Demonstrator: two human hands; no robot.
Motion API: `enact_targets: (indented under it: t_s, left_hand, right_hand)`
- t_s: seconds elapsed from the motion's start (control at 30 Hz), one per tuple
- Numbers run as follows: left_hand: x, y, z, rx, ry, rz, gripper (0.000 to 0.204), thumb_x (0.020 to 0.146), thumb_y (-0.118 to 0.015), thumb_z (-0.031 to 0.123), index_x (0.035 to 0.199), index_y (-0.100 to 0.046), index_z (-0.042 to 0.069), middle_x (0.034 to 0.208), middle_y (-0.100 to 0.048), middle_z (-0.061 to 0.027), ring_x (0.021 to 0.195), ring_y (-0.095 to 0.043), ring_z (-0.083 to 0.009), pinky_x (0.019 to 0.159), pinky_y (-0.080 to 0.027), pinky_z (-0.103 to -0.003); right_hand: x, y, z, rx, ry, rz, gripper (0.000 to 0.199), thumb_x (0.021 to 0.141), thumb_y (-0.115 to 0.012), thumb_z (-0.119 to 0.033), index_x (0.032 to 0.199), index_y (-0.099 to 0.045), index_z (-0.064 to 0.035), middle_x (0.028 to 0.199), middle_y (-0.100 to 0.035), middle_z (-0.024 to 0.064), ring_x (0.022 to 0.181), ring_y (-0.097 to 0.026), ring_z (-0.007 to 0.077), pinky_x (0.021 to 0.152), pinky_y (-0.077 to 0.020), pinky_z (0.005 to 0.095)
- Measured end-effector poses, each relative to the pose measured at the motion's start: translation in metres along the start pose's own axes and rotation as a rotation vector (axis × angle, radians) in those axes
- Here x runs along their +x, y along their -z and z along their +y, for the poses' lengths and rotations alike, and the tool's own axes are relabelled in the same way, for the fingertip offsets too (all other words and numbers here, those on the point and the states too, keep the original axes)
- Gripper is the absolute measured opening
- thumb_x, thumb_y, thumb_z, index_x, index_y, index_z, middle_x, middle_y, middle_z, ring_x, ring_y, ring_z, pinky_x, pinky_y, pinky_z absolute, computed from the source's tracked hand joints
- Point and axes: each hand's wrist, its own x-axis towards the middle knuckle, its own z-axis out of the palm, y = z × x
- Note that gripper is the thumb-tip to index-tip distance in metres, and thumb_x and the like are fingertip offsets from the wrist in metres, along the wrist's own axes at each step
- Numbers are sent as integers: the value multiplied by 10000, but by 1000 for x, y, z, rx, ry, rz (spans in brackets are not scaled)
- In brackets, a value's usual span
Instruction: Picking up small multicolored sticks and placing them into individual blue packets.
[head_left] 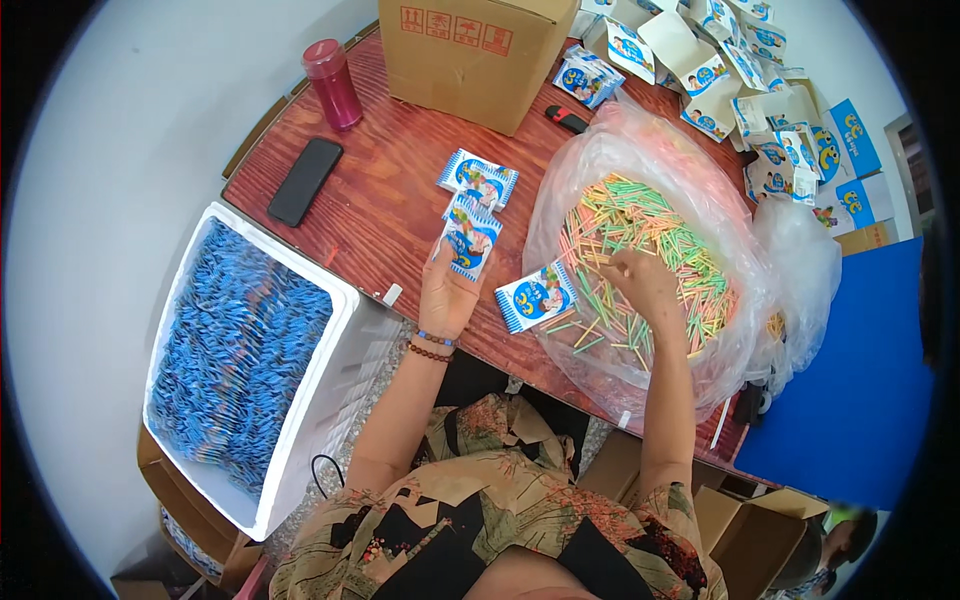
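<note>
In my left hand (pixel 450 292) is a small blue-and-white packet (pixel 470 240), gripped at its lower end. More packets of the same kind (pixel 482 172) lie on the table just beyond it. Another packet (pixel 537 297) rests between my hands, at the near left edge of a clear plastic bag (pixel 556 185). The bag lies open around a heap of thin pastel sticks (pixel 640 215) in green, yellow, pink and orange. Over the heap's middle, my right hand (pixel 645 285) has its fingers pinched together. What they hold, if anything, is too small to make out.
A white foam box (pixel 345 300) full of blue packets stands left of the red wooden table. Farther back are a black phone (pixel 305 182), a pink bottle (pixel 332 85), a cardboard carton (pixel 470 60) and a red-black cutter (pixel 567 119). Small paper boxes (pixel 705 75) pile up at far right.
</note>
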Motion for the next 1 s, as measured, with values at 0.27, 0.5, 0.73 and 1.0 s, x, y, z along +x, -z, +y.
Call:
enact_targets:
  t_s: [0.27,0.5,0.73,1.0]
  left_hand:
    - [11,-14,-2,-48,36,-47,373,981,-512,284,1293,-496,79,1252,-588,-84,1166,-558,-235,1022,-439,-435]
    - [-3,-3,30,270,-276,63,368,988,-503,247,1276,-492,18,1222,-585,-101,1131,-561,-202,990,-435,-362]
    - [-3,8,41,1007,-664,303,224,930,-580,68,1146,-587,8,1156,-604,-47,1003,-586,-128,884,-461,-260]
    - [22,1,5,1944,-614,153,328,803,-679,141,1119,-600,107,1222,-532,-82,1177,-445,-289,983,-297,-458]
  right_hand:
    - [14,4,-121,610,304,112,257,836,-693,-192,1059,-689,-65,894,-671,93,760,-632,157,669,-488,287]
    - [27,-35,-142,794,422,198,157,843,-657,-186,901,-711,-50,755,-655,107,684,-618,209,609,-460,314]
    - [72,-64,-135,874,214,20,189,877,-613,-176,921,-713,-22,713,-683,97,529,-575,122,507,-448,299]
    - [118,-65,-130,812,63,50,222,873,-585,-196,898,-669,8,785,-678,201,701,-684,311,665,-518,402]
